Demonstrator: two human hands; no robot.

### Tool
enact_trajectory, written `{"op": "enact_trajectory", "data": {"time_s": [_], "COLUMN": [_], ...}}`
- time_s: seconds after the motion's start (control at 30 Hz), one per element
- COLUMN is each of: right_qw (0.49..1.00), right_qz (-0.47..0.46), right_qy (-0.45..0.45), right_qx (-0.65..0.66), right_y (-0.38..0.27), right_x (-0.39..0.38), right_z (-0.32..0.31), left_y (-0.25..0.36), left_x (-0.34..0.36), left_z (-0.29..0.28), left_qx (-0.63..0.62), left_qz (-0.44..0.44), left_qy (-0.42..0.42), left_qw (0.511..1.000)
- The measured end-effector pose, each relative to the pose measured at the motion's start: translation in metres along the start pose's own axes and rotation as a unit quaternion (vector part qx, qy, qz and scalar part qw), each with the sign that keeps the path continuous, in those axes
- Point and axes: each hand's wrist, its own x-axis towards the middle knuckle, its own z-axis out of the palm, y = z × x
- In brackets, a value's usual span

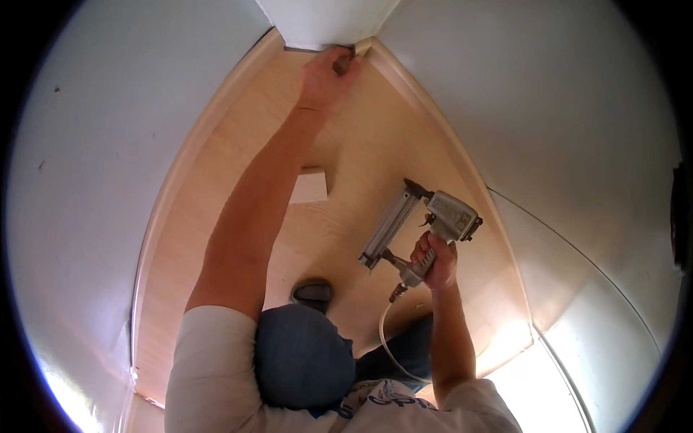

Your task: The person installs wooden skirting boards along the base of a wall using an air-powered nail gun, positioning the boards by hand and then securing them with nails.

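Observation:
My right hand (438, 261) is wrapped round the grip of a grey metal pneumatic nail gun (453, 216). Its long magazine slants down to the left, and a pale air hose (383, 328) runs from the handle's end toward my body. At full stretch, my left hand (328, 81) reaches the far end of the floor, beside the corner where the skirting board (415, 90) meets a white wall end (328, 22). The left fingers are curled together low against that corner; whatever they hold is too small and hidden to make out.
A small pale wooden block (310, 185) lies on the light wood floor (346, 144), right of my left forearm. Another skirting strip (196, 148) follows the left wall. Grey-white wall panels (548, 108) rise on both sides. My dark shoe (312, 294) shows beyond my bent knee (303, 357).

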Motion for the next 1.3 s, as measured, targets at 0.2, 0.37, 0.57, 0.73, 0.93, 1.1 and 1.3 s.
{"op": "enact_trajectory", "data": {"time_s": [0.2, 0.37, 0.57, 0.73, 0.93, 1.1, 1.3], "right_qw": [0.999, 0.974, 0.961, 0.96, 0.962, 0.973, 0.972], "right_qz": [0.021, -0.055, -0.09, -0.101, -0.103, -0.088, -0.097], "right_qy": [-0.012, 0.068, 0.099, 0.099, 0.092, 0.098, 0.082], "right_qx": [-0.031, -0.208, -0.242, -0.243, -0.237, -0.189, -0.195], "right_y": [0.001, 0.014, 0.026, 0.029, 0.029, 0.026, 0.029], "right_x": [0.01, 0.022, 0.035, 0.037, 0.043, 0.042, 0.041], "right_z": [-0.048, -0.056, -0.064, -0.071, -0.077, -0.072, -0.066], "left_y": [0.007, 0.019, 0.018, 0.02, 0.023, 0.028, 0.014], "left_x": [-0.004, -0.003, -0.008, -0.015, -0.016, -0.012, -0.01], "left_z": [-0.01, -0.023, -0.018, -0.012, -0.009, -0.013, -0.009], "left_qx": [0.01, 0.085, 0.093, 0.087, 0.053, 0.073, 0.121], "left_qz": [0.005, 0.015, 0.042, 0.02, -0.021, -0.006, 0.023], "left_qy": [-0.008, -0.019, -0.001, -0.015, -0.024, -0.02, 0.013], "left_qw": [1.0, 0.996, 0.995, 0.996, 0.998, 0.997, 0.992]}}
